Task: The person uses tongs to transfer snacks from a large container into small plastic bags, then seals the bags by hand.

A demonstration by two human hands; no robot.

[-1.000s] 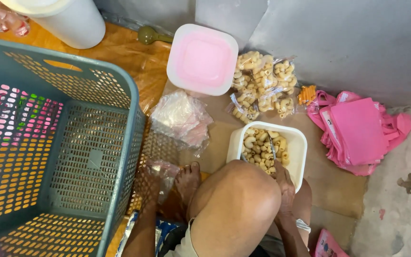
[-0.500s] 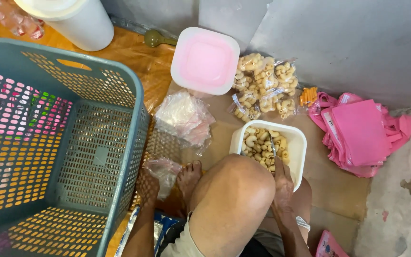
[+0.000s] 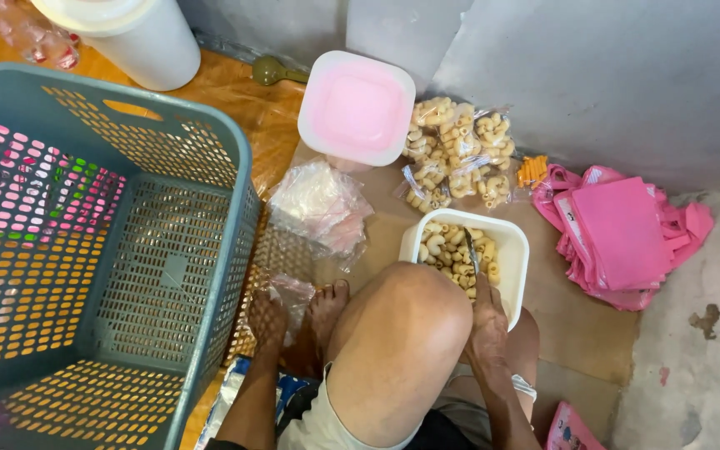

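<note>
A person sits on the floor with one knee raised, seen from above. The right hand (image 3: 488,327) is closed around the handle of a thin metal utensil (image 3: 471,252), whose far end rests among pale, curled snack pieces in a white rectangular tub (image 3: 512,250) just beyond the knee. The left hand (image 3: 266,320) lies low beside a bare foot (image 3: 324,310), its fingers curled on a small clear plastic bag (image 3: 293,290); how tightly it grips cannot be told. A large grey-blue lattice basket (image 3: 210,250) stands at the person's left, touching or almost touching that hand. Ahead of the foot lies a loose heap of clear plastic bags (image 3: 320,204), and past it a square container with a pink lid (image 3: 357,108). Next to that container, several sealed clear packets of the same curled snack (image 3: 458,154) lie clustered against the grey wall (image 3: 593,75). A stack of pink bags (image 3: 622,237) sits well to the right of the tub, with a small bundle of orange bands (image 3: 532,170) near it. A white bucket (image 3: 135,37) stands at the far left on orange sheeting.
</note>
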